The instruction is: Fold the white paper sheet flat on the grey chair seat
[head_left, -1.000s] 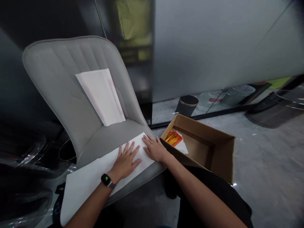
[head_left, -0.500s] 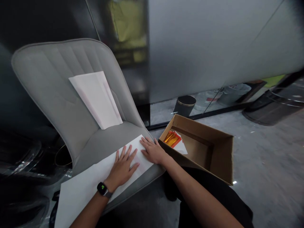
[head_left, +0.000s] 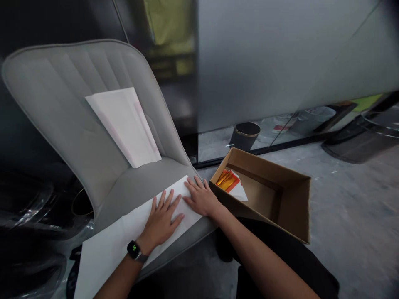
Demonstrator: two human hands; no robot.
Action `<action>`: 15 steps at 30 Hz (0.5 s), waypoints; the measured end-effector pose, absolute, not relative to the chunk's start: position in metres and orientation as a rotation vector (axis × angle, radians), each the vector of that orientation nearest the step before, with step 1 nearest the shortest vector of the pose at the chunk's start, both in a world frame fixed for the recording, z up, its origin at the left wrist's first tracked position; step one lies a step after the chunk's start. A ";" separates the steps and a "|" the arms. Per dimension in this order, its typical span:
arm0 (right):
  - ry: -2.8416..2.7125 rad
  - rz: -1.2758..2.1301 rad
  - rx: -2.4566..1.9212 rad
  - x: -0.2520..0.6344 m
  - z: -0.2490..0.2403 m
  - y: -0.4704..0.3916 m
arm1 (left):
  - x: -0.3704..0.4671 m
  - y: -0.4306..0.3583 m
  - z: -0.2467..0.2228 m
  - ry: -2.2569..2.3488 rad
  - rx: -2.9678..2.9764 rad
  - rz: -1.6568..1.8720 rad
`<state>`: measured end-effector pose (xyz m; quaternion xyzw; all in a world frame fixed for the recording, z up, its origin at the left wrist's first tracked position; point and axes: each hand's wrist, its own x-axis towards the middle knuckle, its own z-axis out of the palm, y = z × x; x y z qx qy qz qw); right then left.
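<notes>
A long white paper sheet [head_left: 109, 236] lies across the seat of a grey chair [head_left: 62, 112], its left end hanging past the seat edge. My left hand [head_left: 161, 219], with a watch on the wrist, rests flat on the sheet with fingers spread. Near the sheet's right end my right hand [head_left: 201, 197] also presses flat, fingers apart. Neither hand grips anything. Against the chair's backrest leans a folded white paper [head_left: 126, 124] with faint pink edges.
An open cardboard box [head_left: 293, 207] stands on the floor right of the chair, holding orange and gold packets [head_left: 227, 181] and white paper. Behind are a glass partition [head_left: 264, 58] and a black bin [head_left: 245, 135]. Another dark bin [head_left: 358, 139] stands at the right.
The camera view has shifted slightly. Both hands remain flat on the sheet in nearly the same places.
</notes>
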<state>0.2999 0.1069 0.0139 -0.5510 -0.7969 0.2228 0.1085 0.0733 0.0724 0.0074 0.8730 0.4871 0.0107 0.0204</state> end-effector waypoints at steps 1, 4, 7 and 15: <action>-2.341 0.646 -1.624 0.299 0.013 0.107 | 0.073 0.072 0.006 1.509 2.715 0.040; -2.337 0.627 -1.624 0.299 0.012 0.107 | 0.073 0.072 0.006 1.505 2.724 0.031; -2.335 0.613 -1.622 0.299 0.011 0.106 | 0.073 0.073 0.008 1.506 2.714 -0.014; -2.290 0.591 -1.628 0.295 0.011 0.104 | 0.073 0.074 0.015 1.517 2.679 -0.039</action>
